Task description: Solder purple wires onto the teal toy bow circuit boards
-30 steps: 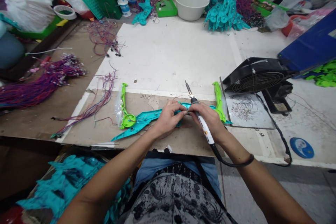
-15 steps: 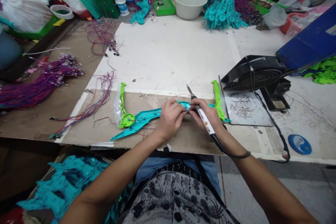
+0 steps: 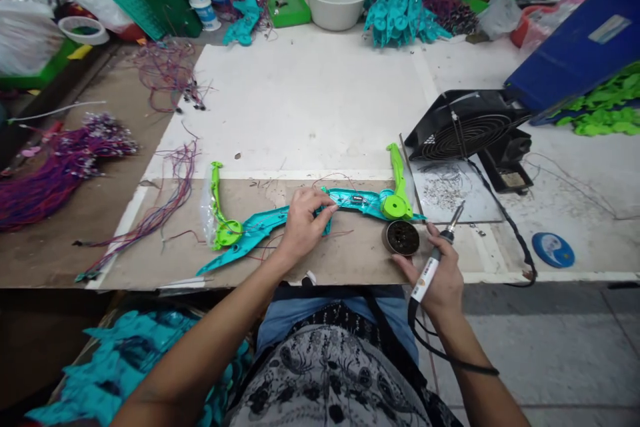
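My left hand (image 3: 307,223) rests over the middle of a long teal plastic piece (image 3: 265,230), thumb and forefinger pinched together; what lies between the fingertips is too small to make out. Thin red wires run along and under this piece. In my right hand (image 3: 443,280) is a soldering iron (image 3: 425,278) with a white handle, its tip pointing up and to the right. The same hand's fingers also touch a round tin (image 3: 401,238) with dark brown contents. Lime-green plastic parts sit at the teal piece's two ends, one left (image 3: 227,233) and one right (image 3: 397,203).
A black fan (image 3: 463,123) stands at the right beside a debris-strewn plate (image 3: 443,193). A blue round lid (image 3: 553,250) lies near the front edge. Wire bundles (image 3: 65,160) lie left. A white basin (image 3: 336,3) and teal parts (image 3: 400,7) stand at the back.
My right hand has moved right and away from the left with the soldering iron, whose tip has swung to the right. The round tin has come into view at that hand.
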Tool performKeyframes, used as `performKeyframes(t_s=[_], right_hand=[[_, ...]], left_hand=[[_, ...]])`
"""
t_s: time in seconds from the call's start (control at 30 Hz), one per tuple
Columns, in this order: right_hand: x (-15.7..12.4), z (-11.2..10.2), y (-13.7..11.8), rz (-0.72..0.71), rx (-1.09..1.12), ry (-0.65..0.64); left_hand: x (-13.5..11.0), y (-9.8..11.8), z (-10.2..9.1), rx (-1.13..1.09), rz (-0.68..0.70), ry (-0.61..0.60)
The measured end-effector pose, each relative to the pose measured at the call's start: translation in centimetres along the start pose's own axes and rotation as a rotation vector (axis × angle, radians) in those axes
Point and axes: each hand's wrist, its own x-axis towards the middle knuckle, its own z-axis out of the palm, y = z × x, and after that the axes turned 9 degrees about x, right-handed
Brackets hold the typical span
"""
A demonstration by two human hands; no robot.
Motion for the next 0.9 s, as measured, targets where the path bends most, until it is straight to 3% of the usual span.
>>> performKeyframes(t_s=[0.13,0.27,0.43,0.57,0.9], right_hand=[[0.0,0.6,0.0,-0.061,0.054,-0.002],[1.3,-0.3,-2.0,-0.215,0.048,0.07],[5.8,1.9,-5.8,-0.325,0.294,-0.168],[9.0,4.8,-6.9,-0.397,0.346,-0.252],[9.8,5.3,-6.5,-0.447,0.378,-0.373]], left_hand=[[-0.1,0.1,0.1,0.035,0.038,-0.032],[0.0,0.3,0.1,0.033,0.064,-0.059],[0.3,0.6,0.0,0.031,0.124,-0.097],[0.6,0.6,-0.2,0.043,0.141,-0.104],[0.9,0.5,-0.8,0.013,0.166,-0.156]])
